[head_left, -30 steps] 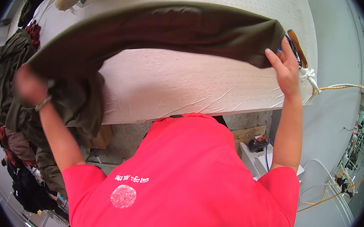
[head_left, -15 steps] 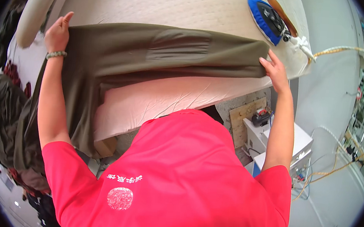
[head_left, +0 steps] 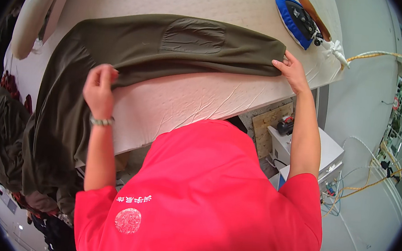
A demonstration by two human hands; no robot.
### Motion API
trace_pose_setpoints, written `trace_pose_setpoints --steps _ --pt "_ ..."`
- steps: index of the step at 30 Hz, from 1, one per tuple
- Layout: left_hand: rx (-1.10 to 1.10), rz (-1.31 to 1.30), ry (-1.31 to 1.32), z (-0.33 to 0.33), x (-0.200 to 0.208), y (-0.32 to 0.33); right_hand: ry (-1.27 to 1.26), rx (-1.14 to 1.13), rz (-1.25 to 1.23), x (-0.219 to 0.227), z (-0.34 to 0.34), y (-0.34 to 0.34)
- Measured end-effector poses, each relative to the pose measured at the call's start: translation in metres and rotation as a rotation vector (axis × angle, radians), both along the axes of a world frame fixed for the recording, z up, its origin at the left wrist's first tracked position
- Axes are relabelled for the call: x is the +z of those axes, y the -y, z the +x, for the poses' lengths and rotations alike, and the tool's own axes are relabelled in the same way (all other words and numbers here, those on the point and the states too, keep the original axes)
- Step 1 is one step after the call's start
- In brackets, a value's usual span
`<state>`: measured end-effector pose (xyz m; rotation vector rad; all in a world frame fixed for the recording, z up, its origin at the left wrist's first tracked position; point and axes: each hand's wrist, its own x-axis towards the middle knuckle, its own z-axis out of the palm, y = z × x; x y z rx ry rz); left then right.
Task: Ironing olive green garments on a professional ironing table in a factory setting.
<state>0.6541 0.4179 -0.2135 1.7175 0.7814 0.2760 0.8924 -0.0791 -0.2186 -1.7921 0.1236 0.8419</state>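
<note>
An olive-green garment (head_left: 141,39) lies across the pale padded table, one long sleeve stretched to the right. A smooth rectangular patch (head_left: 193,35) shows midway along that sleeve. At the sleeve's right end my right hand (head_left: 293,72) pinches the cuff, thumb on the near side. My left hand (head_left: 100,90) is over the sleeve's near edge where it meets the body, its fingers curled. Whether cloth is between those fingers is hidden. The garment's body hangs down past the table's left end.
An iron with a blue-rimmed base (head_left: 294,21) and wooden handle rests on its side at the far right, with a hose behind it. A padded arm (head_left: 33,15) rises at the far left. Dark clothes (head_left: 2,132) are heaped left. A white machine (head_left: 316,150) stands below right.
My left hand has left the garment's upper left corner and come down and right to the near edge. The sleeve and my right hand have shifted slightly left and away from me.
</note>
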Motion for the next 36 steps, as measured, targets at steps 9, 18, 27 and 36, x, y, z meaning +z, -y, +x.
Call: trace_pose_setpoints --steps 9,18,27,36 --pt "0.579 -1.139 0.160 -0.037 -0.036 0.019 0.118 0.358 -0.286 0.022 0.044 -0.010" --pt "0.565 -0.435 -0.071 -0.046 -0.020 0.026 0.169 0.410 -0.182 0.082 0.057 -0.013" --pt "0.340 -0.143 -0.366 -0.071 -0.025 0.047 0.248 0.092 -0.166 -0.013 -0.006 0.037" --pt "-0.278 0.753 -0.190 -0.012 0.017 0.020 0.188 0.004 -0.275 -0.001 0.000 0.016"
